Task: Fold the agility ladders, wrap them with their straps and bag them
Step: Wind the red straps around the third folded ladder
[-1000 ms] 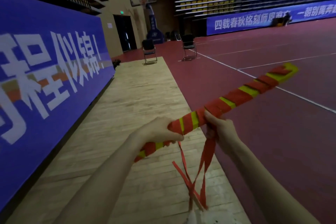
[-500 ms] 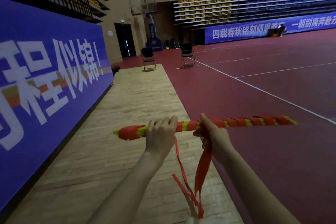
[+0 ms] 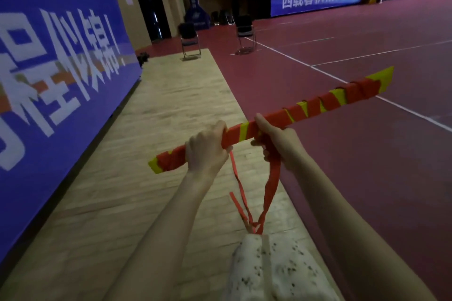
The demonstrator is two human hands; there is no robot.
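A folded agility ladder (image 3: 315,102) forms a long yellow bundle wound with red strap, held in the air and tilted up to the right. My left hand (image 3: 208,148) grips it near its lower left end. My right hand (image 3: 276,140) grips its middle and pinches the red strap there. The loose red strap (image 3: 270,188) hangs down from my right hand, with thinner strap ends (image 3: 241,193) dangling beside it. No bag is in view.
A blue banner wall (image 3: 56,73) runs along the left. Pale wooden floor (image 3: 146,154) lies below me and red court floor (image 3: 342,154) to the right. Two chairs (image 3: 189,39) (image 3: 245,33) stand far ahead. White speckled clothing (image 3: 271,271) shows at the bottom.
The bundle has turned in my hands: steeply tilted, then level, now tilted up to the right again. Both hands kept their grip and the strap still hangs.
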